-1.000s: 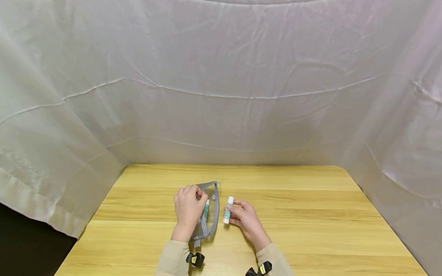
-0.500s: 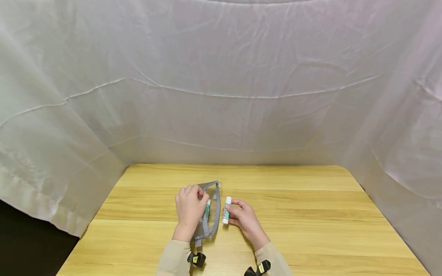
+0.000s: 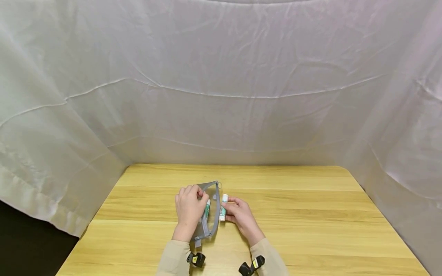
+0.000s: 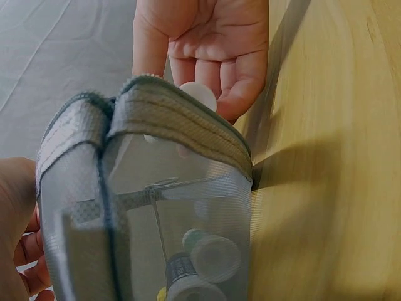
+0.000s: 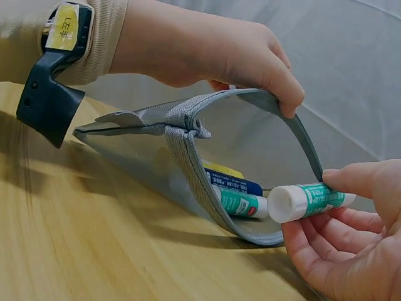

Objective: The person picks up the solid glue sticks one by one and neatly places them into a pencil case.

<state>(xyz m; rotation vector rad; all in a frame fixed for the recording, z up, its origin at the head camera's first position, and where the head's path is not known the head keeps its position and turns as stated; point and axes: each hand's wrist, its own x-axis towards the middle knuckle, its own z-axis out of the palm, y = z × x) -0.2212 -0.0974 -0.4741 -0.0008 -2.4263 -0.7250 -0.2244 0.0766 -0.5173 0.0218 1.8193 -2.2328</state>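
Observation:
My left hand [image 3: 189,207] pinches the upper rim of a grey see-through zip pouch [image 3: 218,216], and the pouch's mouth gapes toward the right. Inside, the right wrist view shows a green-and-white glue stick [image 5: 239,202], a navy tube [image 5: 233,182] and something yellow [image 5: 222,170] behind it. A second glue stick [image 3: 223,207], white with a green label, is held between the thumb and fingers of my right hand [image 3: 243,220]. Its white end is right at the pouch's opening, over the lower rim in the right wrist view.
The pouch lies on a wood-grain table [image 3: 310,218]. Pale grey cloth [image 3: 241,122] hangs behind the table and along both sides. A small metal ring [image 3: 219,185] is at the pouch's far corner. Each wrist wears a black camera mount [image 3: 197,259].
My right hand has moved left with the glue stick, bringing it up to the pouch's mouth. The left hand and the pouch stay almost where they were.

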